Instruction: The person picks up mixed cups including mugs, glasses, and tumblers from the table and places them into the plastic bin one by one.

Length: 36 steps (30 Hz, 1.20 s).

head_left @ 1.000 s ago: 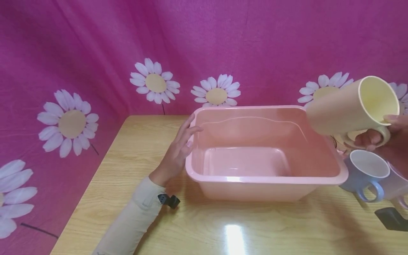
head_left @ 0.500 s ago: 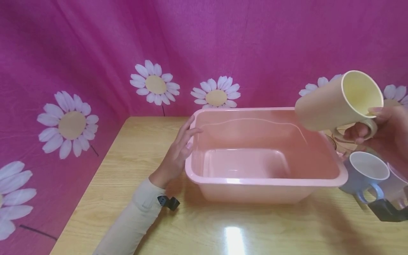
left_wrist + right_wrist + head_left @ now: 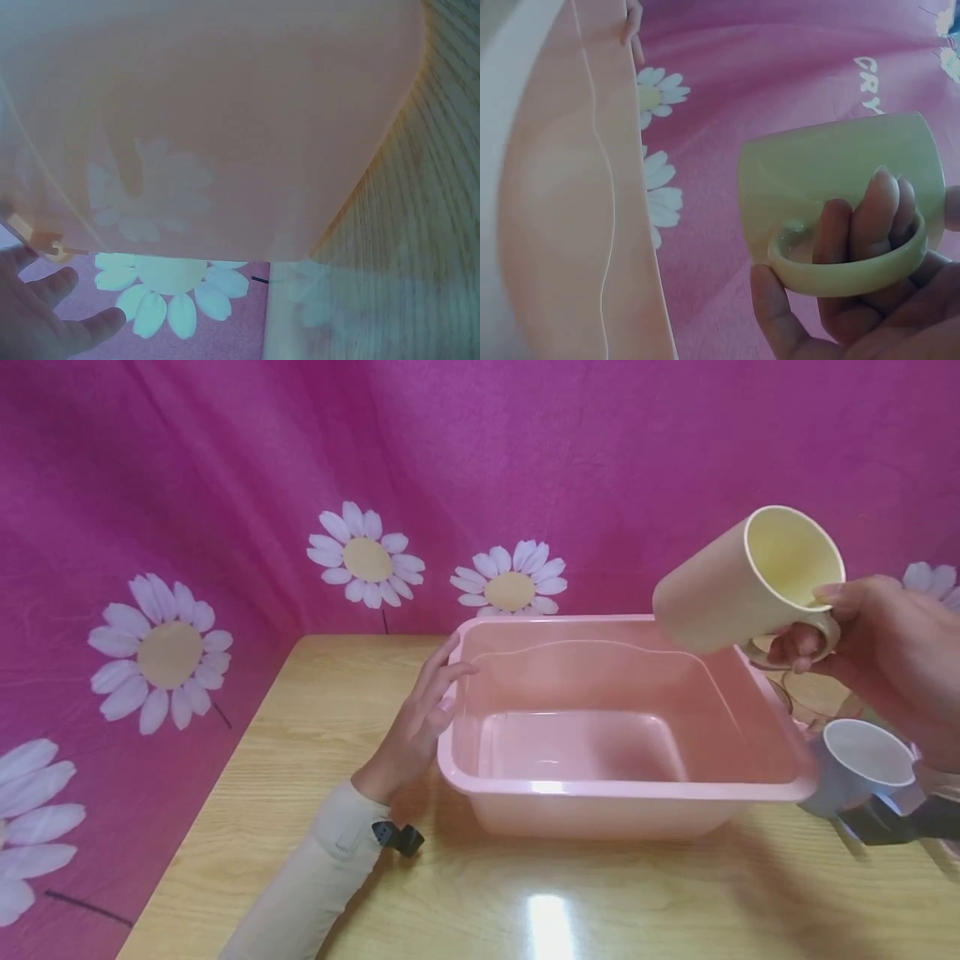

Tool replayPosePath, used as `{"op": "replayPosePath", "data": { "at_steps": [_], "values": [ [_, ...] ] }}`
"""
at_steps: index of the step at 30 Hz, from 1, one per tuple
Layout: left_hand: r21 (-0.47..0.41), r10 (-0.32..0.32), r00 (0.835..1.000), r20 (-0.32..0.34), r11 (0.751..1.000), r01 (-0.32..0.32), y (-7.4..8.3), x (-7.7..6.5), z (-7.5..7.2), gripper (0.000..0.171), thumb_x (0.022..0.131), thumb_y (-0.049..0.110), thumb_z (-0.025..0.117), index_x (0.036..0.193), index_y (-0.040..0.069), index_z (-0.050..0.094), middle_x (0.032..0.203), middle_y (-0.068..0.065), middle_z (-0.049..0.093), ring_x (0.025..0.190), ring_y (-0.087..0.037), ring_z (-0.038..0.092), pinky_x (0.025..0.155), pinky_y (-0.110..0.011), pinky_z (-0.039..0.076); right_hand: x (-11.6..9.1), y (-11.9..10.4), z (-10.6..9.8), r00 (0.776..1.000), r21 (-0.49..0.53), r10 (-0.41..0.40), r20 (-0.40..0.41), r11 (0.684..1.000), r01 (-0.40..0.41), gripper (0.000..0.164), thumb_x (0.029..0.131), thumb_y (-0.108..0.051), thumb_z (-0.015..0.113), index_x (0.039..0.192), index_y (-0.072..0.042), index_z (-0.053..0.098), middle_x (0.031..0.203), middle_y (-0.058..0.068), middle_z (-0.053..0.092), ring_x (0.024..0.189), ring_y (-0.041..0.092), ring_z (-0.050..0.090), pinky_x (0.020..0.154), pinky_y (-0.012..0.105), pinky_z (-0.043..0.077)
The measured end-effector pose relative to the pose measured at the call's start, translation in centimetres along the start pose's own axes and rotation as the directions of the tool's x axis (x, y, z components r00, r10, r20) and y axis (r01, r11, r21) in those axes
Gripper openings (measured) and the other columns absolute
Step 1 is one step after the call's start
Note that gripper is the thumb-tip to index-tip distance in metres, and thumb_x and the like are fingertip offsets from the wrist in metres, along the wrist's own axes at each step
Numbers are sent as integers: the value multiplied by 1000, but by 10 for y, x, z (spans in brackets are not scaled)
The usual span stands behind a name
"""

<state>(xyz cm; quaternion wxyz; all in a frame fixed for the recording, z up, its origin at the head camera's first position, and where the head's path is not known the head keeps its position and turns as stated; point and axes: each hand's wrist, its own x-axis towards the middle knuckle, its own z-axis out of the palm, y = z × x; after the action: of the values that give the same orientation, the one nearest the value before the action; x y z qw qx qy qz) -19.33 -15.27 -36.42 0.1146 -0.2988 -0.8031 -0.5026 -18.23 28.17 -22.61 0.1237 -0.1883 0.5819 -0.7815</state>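
Note:
A pale yellow mug point(image 3: 720, 589) is tilted in the air over the far right corner of the pink basin point(image 3: 600, 789). My right hand point(image 3: 892, 635) holds it, fingers through the handle and thumb at the rim. In the right wrist view, several fingers of that hand point(image 3: 862, 277) pass through the loop of the mug point(image 3: 840, 165). At the basin's left rim rests my left hand point(image 3: 408, 718), its fingers fairly straight on the edge. The left wrist view shows those fingertips point(image 3: 56, 289) beside the basin wall point(image 3: 225, 112). No object lies inside the basin.
A blue mug point(image 3: 862, 768) stands right of the basin, partly behind a black wrist strap point(image 3: 877, 818). Behind it is something clear and round point(image 3: 817, 693), partly hidden. A pink cloth with daisies point(image 3: 510, 585) hangs along the back of the wooden table point(image 3: 360, 693).
My right hand has carried the yellow mug leftward and slightly up, from beyond the basin's right side to above its far right corner. My left hand has stayed on the rim.

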Motion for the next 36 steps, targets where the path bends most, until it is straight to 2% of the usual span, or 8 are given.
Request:
{"op": "replayPosePath", "data": {
  "at_steps": [5, 12, 19, 25, 32, 36],
  "values": [
    [1, -5, 1000, -3, 1000, 5, 1, 1, 0, 46, 95, 32, 35, 137, 17, 46, 160, 11, 9, 144, -16, 19, 91, -43, 50, 11, -2, 13, 999, -103, 43, -11, 994, -43, 36, 103, -7, 26, 87, 9, 53, 72, 17, 55, 80, 32, 60, 82, 38, 55],
    [-6, -17, 1000, -23, 1000, 17, 2, -2, -1, 47, 94, 31, 35, 137, 16, 46, 160, 12, 9, 143, -18, 21, 88, -43, 52, 26, 1, 30, 1000, -179, 3, -23, 984, -7, 40, 104, -14, 36, 79, 10, 57, 72, 20, 62, 82, 32, 66, 81, 32, 54],
    [-8, -21, 999, -40, 1000, 21, 2, -4, -2, 47, 92, 30, 37, 137, 19, 46, 160, 12, 9, 144, -17, 18, 88, -44, 52, 43, 3, 41, 998, -188, 38, -58, 981, -48, 36, 102, -14, 40, 79, 7, 59, 69, 17, 60, 76, 29, 65, 78, 36, 57],
    [-27, -18, 999, -44, 999, 17, 2, -4, -2, 50, 91, 30, 37, 138, 13, 45, 160, 12, 9, 143, -17, 20, 89, -44, 51, 54, 3, 49, 994, -242, 48, -102, 968, -72, 35, 101, -15, 42, 76, 4, 59, 66, 14, 59, 73, 28, 66, 77, 33, 57],
    [-65, 1, 999, -41, 998, -3, -1, -2, 1, 50, 90, 27, 35, 136, 12, 46, 160, 9, 10, 144, -20, 18, 89, -45, 51, 65, 5, 55, 998, -273, 48, -50, 960, -60, 38, 100, -15, 44, 71, 5, 59, 64, 13, 59, 74, 26, 67, 71, 31, 57],
    [-76, 13, 999, -38, 997, -16, -3, 0, 5, 50, 90, 29, 35, 136, 11, 47, 160, 8, 11, 144, -21, 19, 90, -45, 51, 71, 9, 60, 995, -298, 89, -52, 949, -101, 38, 98, -14, 45, 70, 4, 61, 63, 11, 60, 71, 23, 66, 68, 29, 56]
  ]
}}
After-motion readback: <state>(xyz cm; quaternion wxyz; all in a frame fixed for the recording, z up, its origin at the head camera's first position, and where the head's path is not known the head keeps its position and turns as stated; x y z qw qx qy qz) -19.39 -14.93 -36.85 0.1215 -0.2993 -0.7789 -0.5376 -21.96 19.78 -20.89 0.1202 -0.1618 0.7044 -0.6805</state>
